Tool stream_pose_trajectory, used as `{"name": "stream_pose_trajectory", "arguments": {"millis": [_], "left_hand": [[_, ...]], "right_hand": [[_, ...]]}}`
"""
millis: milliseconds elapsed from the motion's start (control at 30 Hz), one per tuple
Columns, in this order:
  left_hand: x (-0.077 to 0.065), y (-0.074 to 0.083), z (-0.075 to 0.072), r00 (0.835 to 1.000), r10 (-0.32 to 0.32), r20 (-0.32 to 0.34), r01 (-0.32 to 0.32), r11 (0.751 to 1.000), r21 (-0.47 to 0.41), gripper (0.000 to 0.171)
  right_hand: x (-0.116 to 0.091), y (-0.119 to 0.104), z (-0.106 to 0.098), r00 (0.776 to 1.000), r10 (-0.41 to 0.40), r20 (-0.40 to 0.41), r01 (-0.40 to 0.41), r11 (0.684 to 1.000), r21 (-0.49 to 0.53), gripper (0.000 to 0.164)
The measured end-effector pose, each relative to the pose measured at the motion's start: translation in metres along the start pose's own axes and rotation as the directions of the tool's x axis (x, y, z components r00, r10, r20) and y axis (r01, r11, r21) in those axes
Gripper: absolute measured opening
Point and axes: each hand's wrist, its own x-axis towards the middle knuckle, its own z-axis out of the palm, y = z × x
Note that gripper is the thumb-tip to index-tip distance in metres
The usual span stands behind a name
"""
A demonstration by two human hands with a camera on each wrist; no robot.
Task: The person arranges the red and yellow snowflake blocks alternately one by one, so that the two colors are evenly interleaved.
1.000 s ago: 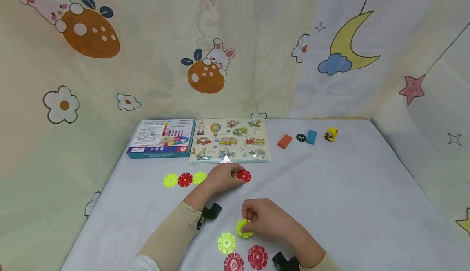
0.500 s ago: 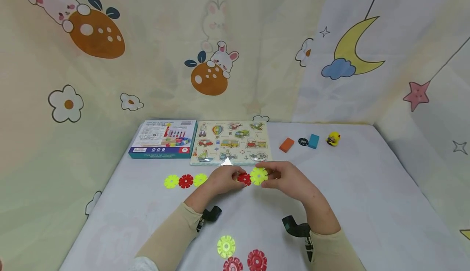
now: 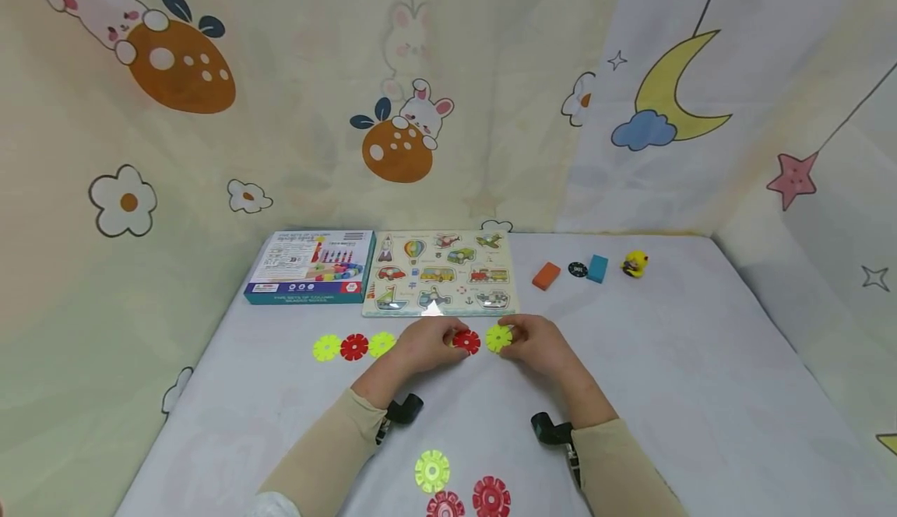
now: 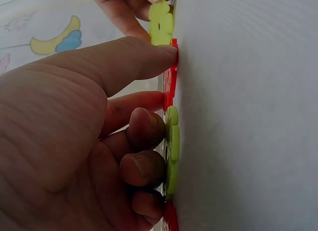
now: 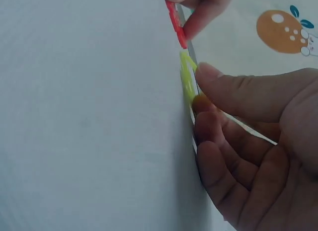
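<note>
My left hand (image 3: 423, 343) pinches a red notched plastic disc (image 3: 467, 342) between thumb and forefinger, on the white table. In the left wrist view its other fingers lie against a yellow-green disc (image 4: 173, 151), with more red just below. To the right, my right hand (image 3: 545, 348) holds another yellow-green notched disc (image 3: 498, 338) by its right edge. A small gap parts this disc from the red one. Left of my left hand, a yellow-green disc (image 3: 326, 347), a red disc (image 3: 354, 346) and another yellow-green disc (image 3: 381, 344) continue the row; the hand hides part of it.
Near the front edge lie a loose yellow-green disc (image 3: 431, 470) and two red discs (image 3: 491, 496). Behind the row are a boxed set (image 3: 311, 265) and a vehicle puzzle board (image 3: 440, 273). Orange block (image 3: 546, 276), black chip (image 3: 578, 269), blue block (image 3: 597, 269) and yellow figurine (image 3: 634, 263) stand back right.
My right hand has brought a yellow-green disc from the front up beside the red one, then drawn slightly right and lowered it. My left hand stays on the red disc.
</note>
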Motion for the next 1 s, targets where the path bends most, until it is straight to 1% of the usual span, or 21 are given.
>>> {"name": "stream_pose_trajectory", "arguments": {"millis": [100,233,367,567,667,833,900,1000], "left_hand": [[0.0,0.002,0.001,1.0,0.008,-0.004,-0.008,1.0,0.02,0.043],[0.0,0.005,0.002,1.0,0.023,-0.007,-0.023,0.998,0.053,0.044],[-0.001,0.008,0.001,0.999,0.033,-0.001,-0.033,0.996,0.079,0.044],[-0.003,0.013,-0.001,0.999,0.042,-0.005,-0.042,0.995,0.095,0.046],[0.001,0.02,0.001,0.998,0.059,-0.009,-0.058,0.994,0.096,0.047],[0.012,0.032,0.01,0.998,0.07,0.002,-0.07,0.987,0.142,0.049],[0.017,0.035,0.014,0.997,0.074,0.004,-0.073,0.984,0.162,0.049],[0.021,0.038,0.018,0.997,0.076,0.006,-0.076,0.984,0.159,0.048]], "right_hand": [[-0.001,0.0,0.001,1.0,-0.011,-0.013,0.01,0.999,-0.041,0.043],[-0.002,0.002,0.0,0.999,0.013,-0.031,-0.015,0.997,-0.08,0.039],[-0.002,0.004,0.0,0.999,0.033,-0.024,-0.034,0.996,-0.081,0.036],[-0.002,0.002,0.001,0.999,0.02,-0.026,-0.022,0.997,-0.074,0.034],[-0.002,0.001,0.0,0.999,0.021,-0.03,-0.023,0.997,-0.073,0.034],[-0.003,0.001,-0.002,0.999,0.018,-0.027,-0.02,0.997,-0.068,0.034],[-0.003,0.002,-0.002,1.0,0.014,-0.025,-0.016,0.998,-0.059,0.033],[-0.003,0.002,-0.002,1.0,0.013,-0.022,-0.014,0.998,-0.053,0.033]]}}
